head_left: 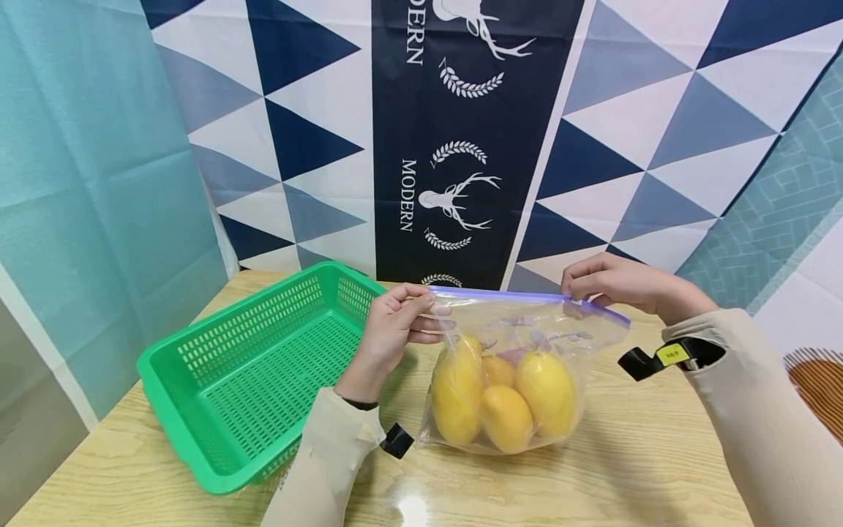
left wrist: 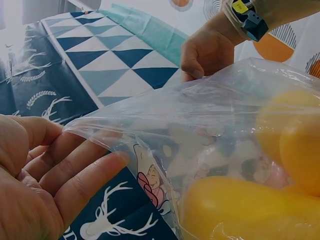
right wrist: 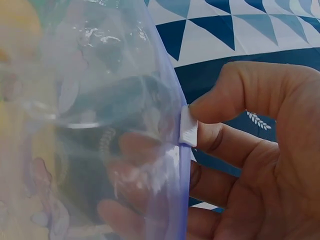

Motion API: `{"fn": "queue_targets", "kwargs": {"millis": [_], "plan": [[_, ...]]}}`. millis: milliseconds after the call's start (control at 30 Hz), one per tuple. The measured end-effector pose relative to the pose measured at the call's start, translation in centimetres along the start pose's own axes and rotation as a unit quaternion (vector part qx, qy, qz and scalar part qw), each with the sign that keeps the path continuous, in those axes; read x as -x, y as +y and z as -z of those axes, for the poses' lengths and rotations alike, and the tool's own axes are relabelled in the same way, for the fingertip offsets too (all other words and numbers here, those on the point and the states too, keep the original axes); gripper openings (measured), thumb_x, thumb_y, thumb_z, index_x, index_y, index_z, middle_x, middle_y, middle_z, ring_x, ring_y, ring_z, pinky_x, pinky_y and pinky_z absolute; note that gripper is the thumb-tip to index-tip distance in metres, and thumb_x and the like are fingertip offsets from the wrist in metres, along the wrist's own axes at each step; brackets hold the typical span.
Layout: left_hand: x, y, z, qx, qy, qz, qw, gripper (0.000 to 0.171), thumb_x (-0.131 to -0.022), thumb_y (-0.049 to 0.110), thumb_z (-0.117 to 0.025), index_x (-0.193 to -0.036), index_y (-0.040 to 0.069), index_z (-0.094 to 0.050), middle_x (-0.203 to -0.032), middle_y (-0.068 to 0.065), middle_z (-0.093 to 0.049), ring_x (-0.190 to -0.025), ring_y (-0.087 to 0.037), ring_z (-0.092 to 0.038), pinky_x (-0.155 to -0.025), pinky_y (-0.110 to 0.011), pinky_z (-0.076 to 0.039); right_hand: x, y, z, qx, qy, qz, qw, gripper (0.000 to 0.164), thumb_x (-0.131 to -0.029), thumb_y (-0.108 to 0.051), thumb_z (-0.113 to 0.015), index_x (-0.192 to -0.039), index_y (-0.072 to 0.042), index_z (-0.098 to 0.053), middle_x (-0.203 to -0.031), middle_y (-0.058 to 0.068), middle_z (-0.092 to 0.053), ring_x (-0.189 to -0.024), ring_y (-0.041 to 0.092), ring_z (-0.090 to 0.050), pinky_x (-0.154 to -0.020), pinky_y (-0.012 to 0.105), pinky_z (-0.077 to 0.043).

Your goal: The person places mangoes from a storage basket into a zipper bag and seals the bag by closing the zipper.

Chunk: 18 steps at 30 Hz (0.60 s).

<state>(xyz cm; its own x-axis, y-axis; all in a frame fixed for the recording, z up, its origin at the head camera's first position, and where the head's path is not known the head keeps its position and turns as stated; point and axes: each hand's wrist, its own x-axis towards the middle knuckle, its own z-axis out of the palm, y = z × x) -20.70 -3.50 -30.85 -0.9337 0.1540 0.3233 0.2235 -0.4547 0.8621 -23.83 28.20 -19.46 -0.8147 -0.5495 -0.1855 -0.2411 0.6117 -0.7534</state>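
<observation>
A clear zip bag (head_left: 500, 322) with a purple top strip stands on the table, holding several yellow mangoes (head_left: 457, 399). My left hand (head_left: 398, 322) pinches the bag's upper left corner between thumb and forefinger, its other fingers spread behind the plastic. At the right part of the strip, my right hand (head_left: 609, 285) pinches the small white slider (right wrist: 188, 127) between thumb and forefinger; its remaining fingers show through the film in the right wrist view. Cartoon prints (left wrist: 150, 182) mark the bag's side. Both wrists wear dark straps over light sleeves.
To the left of the bag sits a green plastic basket (head_left: 161, 410) with slotted walls, nothing in it. The wooden table (head_left: 632, 468) runs under both. A patterned cloth (head_left: 316, 95) hangs behind the table, and a teal cloth (head_left: 112, 183) hangs at the left.
</observation>
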Motion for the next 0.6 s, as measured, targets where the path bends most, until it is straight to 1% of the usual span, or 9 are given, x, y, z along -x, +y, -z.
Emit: {"fn": "queue_targets", "kwargs": {"millis": [67,133,267,367,500,600], "plan": [[0.0,0.0,0.0,0.000,0.000,0.001,1.0000,0.011,-0.098,-0.002,-0.053,-0.096,0.004,-0.062,-0.086,-0.014,-0.074,-0.067,-0.018,-0.073,-0.057,-0.033,-0.059,0.1,0.1,0.1,0.001,-0.002,0.004,1.000,0.020,-0.099,-0.008,-0.048,-0.085,0.001,-0.059,-0.080,0.003,-0.055,-0.073,0.015,-0.052,-0.064,0.032,-0.051],[0.0,0.0,0.0,0.001,0.001,0.003,1.0000,0.011,-0.098,-0.002,-0.053,-0.096,0.005,-0.061,-0.085,-0.013,-0.074,-0.067,-0.018,-0.073,-0.057,-0.033,-0.059,0.1,0.1,0.1,-0.002,-0.006,0.004,1.000,0.020,-0.099,-0.008,-0.048,-0.084,0.001,-0.059,-0.080,0.004,-0.056,-0.073,0.015,-0.053,-0.063,0.032,-0.052],[0.0,0.0,0.1,0.002,0.000,0.003,1.0000,0.011,-0.099,-0.002,-0.053,-0.097,0.004,-0.061,-0.085,-0.012,-0.075,-0.068,-0.018,-0.073,-0.057,-0.032,-0.059,0.1,0.3,0.2,-0.003,-0.008,-0.002,1.000,0.021,-0.099,-0.009,-0.047,-0.083,-0.001,-0.058,-0.080,0.004,-0.056,-0.073,0.015,-0.054,-0.064,0.033,-0.053],[0.0,0.0,0.1,0.001,0.001,0.002,1.0000,0.012,-0.098,-0.003,-0.052,-0.096,0.004,-0.061,-0.084,-0.011,-0.075,-0.068,-0.018,-0.073,-0.057,-0.032,-0.059,0.2,0.5,0.4,-0.001,-0.004,-0.008,1.000,0.020,-0.099,-0.009,-0.048,-0.082,-0.001,-0.057,-0.078,0.002,-0.054,-0.072,0.014,-0.054,-0.063,0.033,-0.052],[0.0,0.0,0.2,-0.001,0.003,0.002,1.0000,0.013,-0.098,-0.003,-0.052,-0.095,0.005,-0.061,-0.084,-0.010,-0.075,-0.068,-0.018,-0.073,-0.056,-0.031,-0.059,0.5,0.9,0.6,0.010,0.006,-0.016,1.000,0.019,-0.098,-0.009,-0.048,-0.083,0.000,-0.056,-0.076,0.003,-0.051,-0.071,0.015,-0.053,-0.062,0.033,-0.050],[0.0,0.0,0.2,-0.002,0.005,0.001,1.0000,0.013,-0.098,-0.003,-0.052,-0.095,0.005,-0.062,-0.085,-0.012,-0.075,-0.068,-0.018,-0.073,-0.056,-0.032,-0.059,0.7,1.3,0.9,0.020,0.012,-0.025,0.999,0.019,-0.098,-0.009,-0.047,-0.085,0.001,-0.056,-0.078,0.004,-0.053,-0.069,0.015,-0.052,-0.062,0.033,-0.049]]}}
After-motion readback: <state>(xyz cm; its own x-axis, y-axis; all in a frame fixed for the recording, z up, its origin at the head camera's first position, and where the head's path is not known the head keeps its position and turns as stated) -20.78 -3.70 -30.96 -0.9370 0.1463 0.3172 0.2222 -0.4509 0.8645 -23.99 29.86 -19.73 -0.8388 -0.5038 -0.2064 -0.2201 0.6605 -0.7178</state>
